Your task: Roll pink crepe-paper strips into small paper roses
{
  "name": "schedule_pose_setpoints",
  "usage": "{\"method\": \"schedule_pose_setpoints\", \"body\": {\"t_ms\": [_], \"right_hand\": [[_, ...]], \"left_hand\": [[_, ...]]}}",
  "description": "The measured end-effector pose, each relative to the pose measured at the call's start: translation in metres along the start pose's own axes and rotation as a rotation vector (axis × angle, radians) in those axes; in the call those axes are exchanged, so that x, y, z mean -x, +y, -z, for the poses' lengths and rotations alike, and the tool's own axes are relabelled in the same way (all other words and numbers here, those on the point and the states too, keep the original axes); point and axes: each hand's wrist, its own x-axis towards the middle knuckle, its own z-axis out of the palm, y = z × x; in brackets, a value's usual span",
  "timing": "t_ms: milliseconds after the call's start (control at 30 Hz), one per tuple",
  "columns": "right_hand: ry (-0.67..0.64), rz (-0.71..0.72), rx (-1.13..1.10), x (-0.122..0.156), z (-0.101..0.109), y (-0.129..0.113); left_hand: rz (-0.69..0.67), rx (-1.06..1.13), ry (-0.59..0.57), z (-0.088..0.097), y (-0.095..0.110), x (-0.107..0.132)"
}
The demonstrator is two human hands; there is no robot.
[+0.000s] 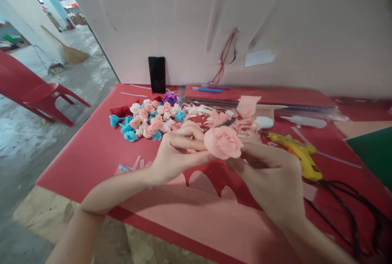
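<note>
A pink paper rose point(223, 142) is held up over the table between both hands. My left hand point(180, 149) pinches its left edge, with thumb and fingers closed. From the right, my right hand point(269, 174) grips the rose low down, its fingertips partly hidden behind the petals. Under the hands lies a large pink paper sheet point(196, 211) with cut petal shapes point(202, 183) near its upper edge. Beyond the left hand sits a pile of finished paper roses point(150, 121) in pink, white and blue, with a purple rose point(170, 98) at its back.
A yellow glue gun point(295, 154) with black cables point(346, 202) lies right of my right hand. Pink paper scraps point(249, 107), a white glue bottle point(306, 122) and a blue pen point(208, 89) lie farther back. A phone point(157, 74) leans on the white panel. A red chair point(45, 92) stands left.
</note>
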Motion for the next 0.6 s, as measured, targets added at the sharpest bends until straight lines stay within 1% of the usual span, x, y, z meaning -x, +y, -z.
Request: {"method": "schedule_pose_setpoints", "body": {"t_ms": [133,200,300,400,500,600], "right_hand": [[0.025,0.005,0.036,0.0024,-0.0041,0.0],[0.032,-0.003,0.052,0.0033,-0.0055,-0.001],[0.018,-0.004,0.035,0.0045,-0.0065,-0.0036],[-0.011,-0.014,-0.021,0.0062,-0.007,-0.0058],[0.055,-0.075,-0.053,0.0085,-0.0081,-0.0059],[0.13,-0.143,-0.152,0.0105,-0.0095,-0.0047]], "left_hand": [[-0.162,-0.114,0.034,-0.0016,-0.001,0.0014],[-0.18,-0.138,0.046,-0.0022,-0.001,0.0018],[-0.109,-0.127,0.062,-0.0018,0.0,0.0015],[0.002,-0.045,0.097,-0.0001,0.0017,-0.0003],[0.095,0.057,0.104,0.0007,0.0031,-0.0023],[0.109,0.062,0.073,0.0002,0.0038,-0.0025]]}}
